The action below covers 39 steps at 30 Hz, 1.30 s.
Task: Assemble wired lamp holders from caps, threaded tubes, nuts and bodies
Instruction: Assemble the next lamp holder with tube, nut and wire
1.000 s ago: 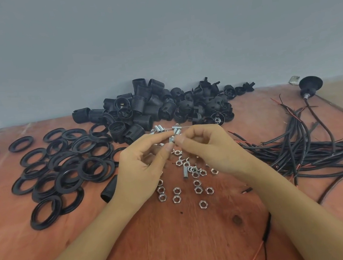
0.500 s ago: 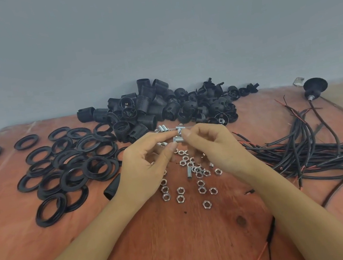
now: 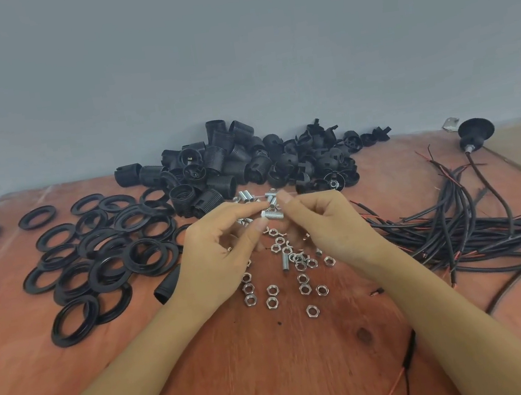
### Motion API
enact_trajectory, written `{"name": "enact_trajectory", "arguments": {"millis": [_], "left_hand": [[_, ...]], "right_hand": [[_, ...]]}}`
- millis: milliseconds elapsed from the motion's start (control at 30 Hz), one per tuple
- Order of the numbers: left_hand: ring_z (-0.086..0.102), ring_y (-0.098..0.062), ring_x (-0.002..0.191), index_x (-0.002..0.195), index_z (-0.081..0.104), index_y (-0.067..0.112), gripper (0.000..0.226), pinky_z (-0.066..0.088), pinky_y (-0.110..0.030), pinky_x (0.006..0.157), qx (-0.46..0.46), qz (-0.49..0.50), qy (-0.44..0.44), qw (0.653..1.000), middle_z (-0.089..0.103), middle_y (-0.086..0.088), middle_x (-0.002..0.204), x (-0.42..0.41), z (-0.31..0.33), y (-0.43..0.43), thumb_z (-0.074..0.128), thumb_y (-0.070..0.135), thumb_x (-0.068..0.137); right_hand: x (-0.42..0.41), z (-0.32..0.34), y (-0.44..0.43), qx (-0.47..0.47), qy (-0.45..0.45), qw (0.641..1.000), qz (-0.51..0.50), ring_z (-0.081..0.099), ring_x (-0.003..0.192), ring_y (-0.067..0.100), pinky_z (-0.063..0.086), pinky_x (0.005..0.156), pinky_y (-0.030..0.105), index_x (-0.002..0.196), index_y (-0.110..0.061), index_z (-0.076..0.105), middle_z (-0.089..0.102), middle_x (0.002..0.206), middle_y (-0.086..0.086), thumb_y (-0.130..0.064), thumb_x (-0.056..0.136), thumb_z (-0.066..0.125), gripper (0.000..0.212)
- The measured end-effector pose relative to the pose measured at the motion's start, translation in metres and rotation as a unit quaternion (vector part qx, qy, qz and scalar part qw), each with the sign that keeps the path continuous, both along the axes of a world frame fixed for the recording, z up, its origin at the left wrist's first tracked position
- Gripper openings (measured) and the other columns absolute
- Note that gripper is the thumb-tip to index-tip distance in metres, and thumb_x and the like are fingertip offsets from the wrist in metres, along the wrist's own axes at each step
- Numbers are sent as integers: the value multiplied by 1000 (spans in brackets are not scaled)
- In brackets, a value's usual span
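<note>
Left hand (image 3: 223, 249) and right hand (image 3: 330, 224) meet above the counter (image 3: 278, 379). Each pinches one end of a short threaded tube (image 3: 274, 214) between thumb and forefinger, with the other fingers loosely curled. The tube lies roughly level in the air, directly over the scattered nuts (image 3: 303, 288) and just in front of the loose tubes (image 3: 245, 196) at the foot of the heap of black bodies (image 3: 248, 169). Something like a nut seems to sit at the tube's left end by the left fingertips, though it is too small to be sure. The step in hand looks like running a nut onto the tube, an early stage of one holder. To do it well, one hand should hold the tube steady while the other does all the turning. The nut needs to start square to the thread, and a slight backward turn until it drops in guards against cross-threading. Light finger pressure is enough, and any stiffness means backing off and starting again. Working low over the nuts means a dropped piece lands where it is easily found. Enough bare thread should be left for the cap. The black rings (image 3: 109, 252) lie to the left and the bundle of wires (image 3: 473, 224) to the right, both well apart from the hands.
</note>
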<state>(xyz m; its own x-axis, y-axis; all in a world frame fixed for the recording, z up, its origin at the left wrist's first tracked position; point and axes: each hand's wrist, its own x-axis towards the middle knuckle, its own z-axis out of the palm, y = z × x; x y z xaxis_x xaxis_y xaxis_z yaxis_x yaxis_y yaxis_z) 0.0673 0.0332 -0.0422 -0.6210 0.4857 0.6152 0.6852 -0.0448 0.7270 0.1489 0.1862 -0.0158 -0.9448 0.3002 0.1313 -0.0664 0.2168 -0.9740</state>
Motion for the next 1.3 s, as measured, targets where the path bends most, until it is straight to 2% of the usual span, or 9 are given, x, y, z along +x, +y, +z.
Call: {"name": "enact_trajectory", "arguments": {"millis": [300, 400, 500, 600, 833, 967, 1067, 1200, 1300], "left_hand": [[64, -10, 57, 107, 70, 17, 20, 49, -17, 54, -5, 0, 11, 1000, 66, 4, 78, 2, 1, 0, 63, 19, 88], [66, -14, 57, 108, 70, 14, 21, 52, -25, 54, -1, -6, 16, 1000, 67, 0, 90, 1, 1, 0, 63, 17, 89], [66, -13, 58, 108, 70, 16, 19, 52, -25, 55, -8, -6, 29, 1000, 67, 3, 93, 2, 1, 0, 64, 17, 90], [66, -14, 57, 109, 69, 15, 19, 53, -28, 54, -1, -7, 27, 1000, 67, -1, 93, 1, 1, 0, 65, 14, 90], [66, -14, 57, 109, 69, 13, 19, 53, -31, 53, -4, -9, 37, 999, 66, -2, 92, 1, 2, -1, 64, 14, 90], [66, -12, 57, 107, 69, 16, 19, 51, -23, 54, -6, -12, 43, 999, 66, 3, 91, 2, 2, -1, 64, 16, 89], [65, -14, 57, 108, 69, 18, 19, 52, -26, 54, -7, -13, 39, 999, 66, 2, 93, 0, 3, -2, 64, 15, 89], [65, -13, 56, 107, 69, 17, 18, 52, -27, 55, -17, -17, 40, 999, 65, 5, 93, 0, 3, -1, 64, 16, 89], [65, -13, 56, 108, 70, 12, 19, 52, -29, 54, -12, -10, 41, 999, 66, 3, 95, -2, 3, -3, 65, 15, 90]], "right_hand": [[0, -1, -1, -14, 1, 1000, -2, 51, 45, 9, 43, 46, 18, 61, -9, 66, 58, 50, 1, -47, 97, 49, 55], [0, -2, -2, 7, 14, 1000, 9, 48, 42, 6, 39, 44, 14, 65, -10, 68, 58, 50, -2, -41, 94, 58, 44], [-1, -3, -3, -4, 4, 1000, -5, 47, 42, 12, 41, 45, 16, 52, -17, 66, 56, 46, 2, -49, 97, 47, 59], [-1, -2, -3, -2, 24, 1000, 13, 48, 43, 8, 40, 44, 16, 61, -19, 65, 57, 51, -3, -45, 92, 58, 41], [0, -2, -4, 6, 33, 999, 20, 47, 42, 7, 37, 44, 14, 61, -22, 68, 59, 50, -1, -46, 90, 59, 39], [-1, -3, -4, -1, 18, 1000, 8, 46, 42, 14, 40, 47, 17, 54, -12, 64, 55, 46, 11, -57, 91, 47, 60], [0, -3, -4, 3, 34, 999, 18, 47, 43, 12, 38, 44, 17, 62, -20, 65, 58, 51, 6, -48, 89, 58, 39], [-2, -5, -4, 1, 21, 1000, 7, 45, 42, 14, 38, 44, 16, 56, -15, 64, 57, 47, 2, -47, 97, 48, 55], [-2, -5, -3, 7, 40, 999, 25, 51, 46, 8, 40, 46, 16, 70, -14, 66, 61, 55, -3, -41, 93, 58, 36]]}}
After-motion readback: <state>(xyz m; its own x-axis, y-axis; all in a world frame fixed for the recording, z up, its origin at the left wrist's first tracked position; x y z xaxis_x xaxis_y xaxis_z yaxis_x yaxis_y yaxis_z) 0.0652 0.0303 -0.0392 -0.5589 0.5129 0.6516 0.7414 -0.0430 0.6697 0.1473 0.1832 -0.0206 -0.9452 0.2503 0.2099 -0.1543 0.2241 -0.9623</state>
